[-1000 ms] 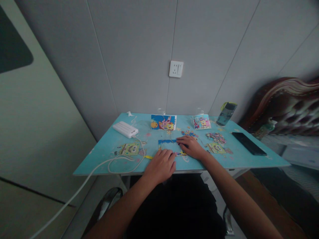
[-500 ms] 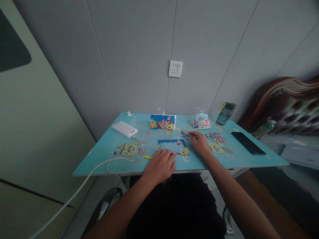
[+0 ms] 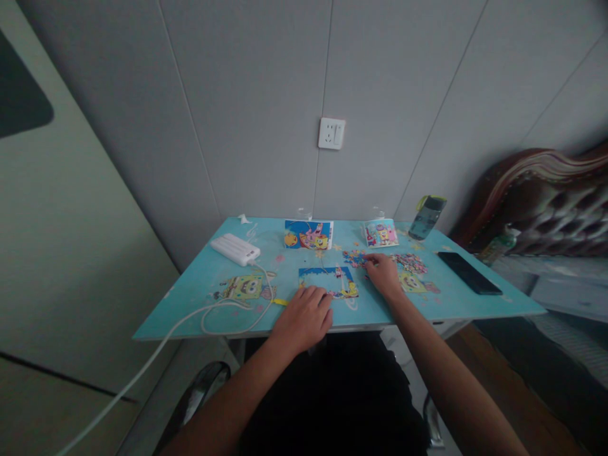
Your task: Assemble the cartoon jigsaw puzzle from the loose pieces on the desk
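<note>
A partly assembled jigsaw puzzle [image 3: 350, 277] lies near the table's front edge, its cartoon border surrounding a bare light-blue middle. My left hand [image 3: 306, 313] rests palm down over its lower left edge, fingers lying forward and slightly bent. Right of the puzzle's top, a small spread of blue puzzle pieces [image 3: 352, 257] lies loose. My right hand [image 3: 382, 273] is at the right side of these pieces, thumb and forefinger drawn together; anything between them is too small to make out. A larger pile of mixed puzzle pieces [image 3: 411, 263] sits just beyond that hand.
Two cartoon pictures stand at the back: a blue picture card [image 3: 308, 235] and a smaller picture card [image 3: 381, 234]. A water bottle [image 3: 427, 217] and a black phone-like slab [image 3: 468, 273] are at right. On the left lies a white power bank [image 3: 235, 249] with a trailing cable [image 3: 175, 326].
My right hand has shifted slightly right and back from the blue pieces, showing more of them. My left hand stays on the puzzle's edge. The whole view has moved a little.
</note>
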`<state>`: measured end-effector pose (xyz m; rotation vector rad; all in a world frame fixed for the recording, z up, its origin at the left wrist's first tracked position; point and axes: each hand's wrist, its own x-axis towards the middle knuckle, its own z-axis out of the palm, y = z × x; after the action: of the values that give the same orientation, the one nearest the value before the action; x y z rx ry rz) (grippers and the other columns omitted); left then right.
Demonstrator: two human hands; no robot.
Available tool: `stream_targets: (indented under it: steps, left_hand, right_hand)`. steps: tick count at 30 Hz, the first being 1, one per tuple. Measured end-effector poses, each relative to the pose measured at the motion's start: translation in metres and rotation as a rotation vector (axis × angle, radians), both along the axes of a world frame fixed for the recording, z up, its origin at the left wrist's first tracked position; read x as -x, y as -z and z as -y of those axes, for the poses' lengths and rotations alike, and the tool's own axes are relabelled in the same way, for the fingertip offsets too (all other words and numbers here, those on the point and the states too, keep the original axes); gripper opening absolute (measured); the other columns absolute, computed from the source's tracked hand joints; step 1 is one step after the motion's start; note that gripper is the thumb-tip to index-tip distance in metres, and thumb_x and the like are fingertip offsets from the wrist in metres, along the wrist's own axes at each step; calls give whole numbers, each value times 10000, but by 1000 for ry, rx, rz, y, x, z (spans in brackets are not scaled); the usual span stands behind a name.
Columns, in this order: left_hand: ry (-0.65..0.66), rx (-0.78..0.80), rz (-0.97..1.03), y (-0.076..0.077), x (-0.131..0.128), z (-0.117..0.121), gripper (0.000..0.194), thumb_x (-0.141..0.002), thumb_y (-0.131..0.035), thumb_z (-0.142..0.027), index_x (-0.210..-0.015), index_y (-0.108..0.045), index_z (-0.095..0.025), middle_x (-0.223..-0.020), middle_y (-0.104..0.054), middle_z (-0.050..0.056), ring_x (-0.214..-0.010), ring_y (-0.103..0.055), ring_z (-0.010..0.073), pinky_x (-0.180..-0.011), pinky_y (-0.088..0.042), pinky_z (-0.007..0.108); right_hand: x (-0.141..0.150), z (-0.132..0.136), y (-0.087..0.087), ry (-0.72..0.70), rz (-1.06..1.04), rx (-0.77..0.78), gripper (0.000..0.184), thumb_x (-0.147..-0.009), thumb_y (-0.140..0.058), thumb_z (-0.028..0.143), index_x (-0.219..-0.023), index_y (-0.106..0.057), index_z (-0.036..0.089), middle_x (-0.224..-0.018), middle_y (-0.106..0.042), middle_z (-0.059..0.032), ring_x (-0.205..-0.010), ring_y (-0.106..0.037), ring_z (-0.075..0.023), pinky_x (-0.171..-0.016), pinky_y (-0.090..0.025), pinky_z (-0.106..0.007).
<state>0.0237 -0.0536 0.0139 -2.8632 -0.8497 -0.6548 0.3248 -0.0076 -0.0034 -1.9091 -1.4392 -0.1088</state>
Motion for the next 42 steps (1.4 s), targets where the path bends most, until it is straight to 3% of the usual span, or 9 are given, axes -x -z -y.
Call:
stream_targets:
  steps: [4, 10, 19, 27, 37, 42]
  left_hand:
    - [-3, -1, 0, 1, 0, 0, 291, -1005, -480, -289, -1254, -587, -184, -1172, -613, 106, -1116, -554, 282, -1004, -454, 485]
    - [0, 2, -2, 1, 0, 0, 330, -1004, -480, -286, -1302, -569, -176, -1163, -613, 107, -1112, -553, 284, -1007, -450, 487]
    - [8, 3, -3, 0, 1, 0, 321, -1000, -487, -272, -1297, -587, -201, -1173, -605, 102, -1117, -552, 276, -1006, -445, 489]
    - [5, 4, 5, -1, 0, 1, 309, -1002, -478, -269, -1277, -603, -206, -1162, -609, 102, -1110, -556, 277, -1004, -446, 492]
    - [3, 4, 2, 0, 0, 1, 314, -1005, -480, -278, -1284, -597, -195, -1163, -606, 107, -1114, -550, 279, -998, -447, 481]
    - [6, 3, 2, -1, 0, 1, 311, -1004, -483, -278, -1283, -596, -203, -1160, -606, 102, -1112, -549, 275, -1002, -446, 478]
  right_hand:
    - [6, -1, 0, -80, 71, 54, 255, -885, -612, 306, -1029, -804, 221, -1095, -760, -95, -989, -685, -260, -920, -490, -356]
    - [9, 2, 1, -88, 124, 101, 282, -906, -641, 447, -1005, -806, 240, -1067, -749, -98, -949, -674, -267, -868, -483, -355]
    - [6, -1, 3, -77, 141, 110, 308, -891, -668, 462, -1060, -797, 239, -1089, -743, -98, -971, -667, -266, -868, -483, -351]
    - [7, 1, 2, -92, 110, 70, 261, -868, -692, 449, -979, -795, 236, -1032, -752, -84, -938, -673, -251, -860, -491, -350]
    - [10, 3, -5, -160, -81, 8, 246, -883, -656, 432, -881, -738, 200, -803, -749, -48, -705, -662, -209, -702, -486, -320]
    - [15, 5, -10, -230, -206, -21, 323, -904, -594, 463, -936, -746, 179, -815, -757, -56, -595, -632, -182, -588, -495, -300]
